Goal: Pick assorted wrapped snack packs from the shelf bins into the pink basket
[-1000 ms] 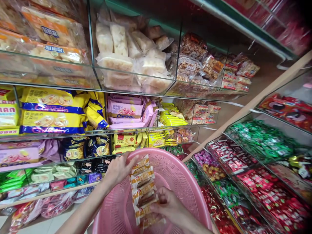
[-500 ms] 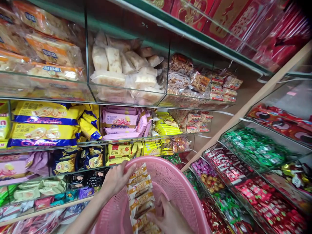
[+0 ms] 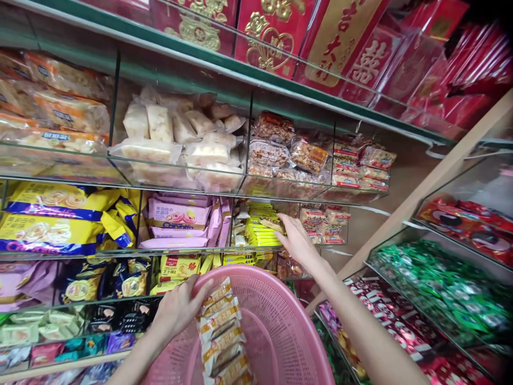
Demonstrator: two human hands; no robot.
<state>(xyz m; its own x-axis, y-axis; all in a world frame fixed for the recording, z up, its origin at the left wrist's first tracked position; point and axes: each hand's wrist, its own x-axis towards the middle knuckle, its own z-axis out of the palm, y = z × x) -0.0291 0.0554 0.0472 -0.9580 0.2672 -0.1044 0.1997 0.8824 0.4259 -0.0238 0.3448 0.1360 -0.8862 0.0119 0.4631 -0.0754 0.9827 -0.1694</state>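
My left hand (image 3: pixel 178 307) is closed over the rim of a pink plastic basket (image 3: pixel 298 315), its thumb reaching inside. Within the basket, a row of white-and-brown wrapped snacks (image 3: pixel 224 334) leans against the wall near that thumb. My right hand (image 3: pixel 298 240) is at the middle shelf, its fingers and thumb closed around the right end of a small brownish snack packet (image 3: pixel 272 223). This packet lies on top of a stack of bright yellow packets (image 3: pixel 256 227).
Glass dividers and ledges front the shelves. Purple cookie packs (image 3: pixel 180 214) sit left of the yellow stack, small red-and-white packets (image 3: pixel 324 222) to its right. A slanted wooden post (image 3: pixel 404 208) separates bins of green-wrapped candy (image 3: pixel 433 272). Red gift bags (image 3: pixel 276 32) stand above.
My right hand has left the basket and moved up to the brownish packet on the middle shelf. My left hand still grips the rim. The view has shifted somewhat.
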